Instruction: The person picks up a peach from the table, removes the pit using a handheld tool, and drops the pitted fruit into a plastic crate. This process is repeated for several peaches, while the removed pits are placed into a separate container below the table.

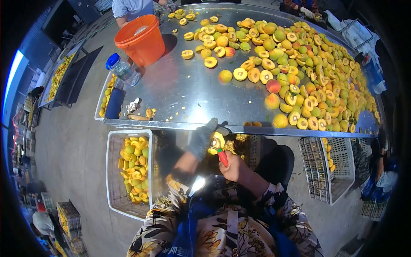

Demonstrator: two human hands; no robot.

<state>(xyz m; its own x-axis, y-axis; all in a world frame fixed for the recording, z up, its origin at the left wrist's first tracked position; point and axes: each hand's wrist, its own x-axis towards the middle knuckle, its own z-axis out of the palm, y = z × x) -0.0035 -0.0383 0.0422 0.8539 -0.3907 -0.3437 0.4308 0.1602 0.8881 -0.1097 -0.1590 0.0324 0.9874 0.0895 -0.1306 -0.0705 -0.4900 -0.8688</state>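
Peach [220,138] in yellow flesh sits in your left hand [204,139], a dark glove wrapped around the fruit just in front of the near edge of a metal table [171,85]. Your right hand [233,166], bare, grips a red-handled tool [223,158] with its fingers closed around the handle; the tool's head meets the fruit between your two hands. A lattice-sided crate [255,147] stands beneath them, its contents partly hidden by your hands and by shadow.

Beyond and to the right of your hands, a broad pile of fruit [308,64], many pieces halved with cut faces up, spreads across the tabletop. Ahead and to the left stand an orange bucket [141,47] and a blue-capped bottle [124,72]; nearer, a crumpled tissue [133,105] lies beside a dark blue case [114,104]. Left of your hands, a white crate [113,190] holds yellow pieces, while a second lattice crate [317,175] stands well to their right. Across the table, a person's sleeve [120,19] shows behind the bucket.
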